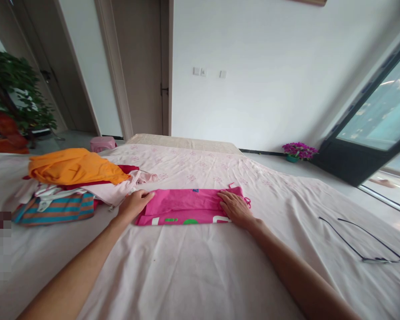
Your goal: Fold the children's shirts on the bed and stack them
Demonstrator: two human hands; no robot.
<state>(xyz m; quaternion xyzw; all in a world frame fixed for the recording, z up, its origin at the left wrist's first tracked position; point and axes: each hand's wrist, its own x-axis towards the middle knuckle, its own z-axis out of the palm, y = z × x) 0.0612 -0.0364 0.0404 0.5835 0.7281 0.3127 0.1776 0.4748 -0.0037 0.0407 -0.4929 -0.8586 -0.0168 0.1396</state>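
A bright pink garment [183,201] lies folded into a flat strip on the bedsheet, with white and green print along its near edge and thin pink strings at its right end. At its left end my left hand [135,203] is closed, thumb and fingers pinching the edge of the cloth. My right hand [235,208] rests palm down on the right end, its fingers stretched out over the fabric. What lies inside the folds is hidden.
Left of the garment sits a clothes pile with an orange cloth [75,165] on top and a striped blue-and-brown piece [58,211] below. Eyeglasses [363,258] lie on the pale sheet [193,271] at right. Beyond the bed are a pink stool [102,144] and potted purple flowers [299,151].
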